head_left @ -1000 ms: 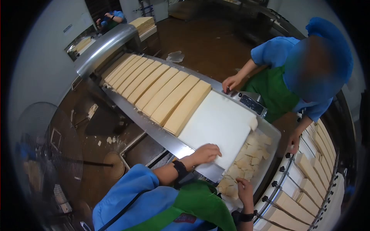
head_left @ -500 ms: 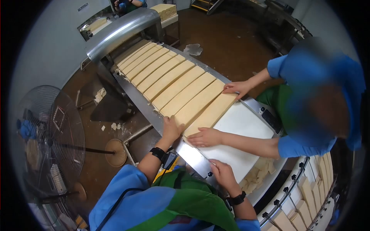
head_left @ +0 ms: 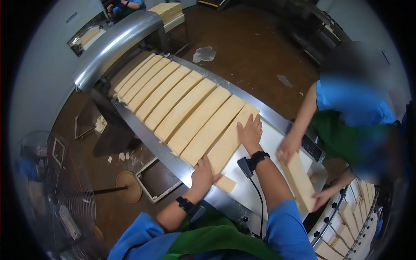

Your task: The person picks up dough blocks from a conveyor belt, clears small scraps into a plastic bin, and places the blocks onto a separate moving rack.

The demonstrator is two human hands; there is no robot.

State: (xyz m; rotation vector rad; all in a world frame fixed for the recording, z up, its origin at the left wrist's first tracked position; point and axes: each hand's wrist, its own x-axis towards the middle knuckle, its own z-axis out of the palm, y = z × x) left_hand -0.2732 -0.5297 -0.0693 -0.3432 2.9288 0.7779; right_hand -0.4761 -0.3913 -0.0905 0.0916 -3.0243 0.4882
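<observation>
A row of long pale slabs [head_left: 189, 100] lies side by side on the metal-edged conveyor. My left hand [head_left: 203, 175] is at the near end of the front slab [head_left: 225, 145], its fingers bent against the slab's end. My right hand [head_left: 250, 132] rests on the far part of the same slab with its fingers spread. A small cut piece [head_left: 226, 184] lies beside my left hand on the white surface [head_left: 247, 190]. To the right, a co-worker holds another slab [head_left: 299, 180] between both hands, tilted on its edge.
A curved metal hood [head_left: 119, 41] spans the conveyor's far end. At the lower right a curved rack [head_left: 346, 216] holds more slabs. A large fan [head_left: 58, 190] stands at the left. The co-worker [head_left: 355, 112] stands across the conveyor.
The co-worker has taken a slab off to the right. My right hand has moved from the metal edge onto the front slab. The small piece now shows. The whole view has shifted.
</observation>
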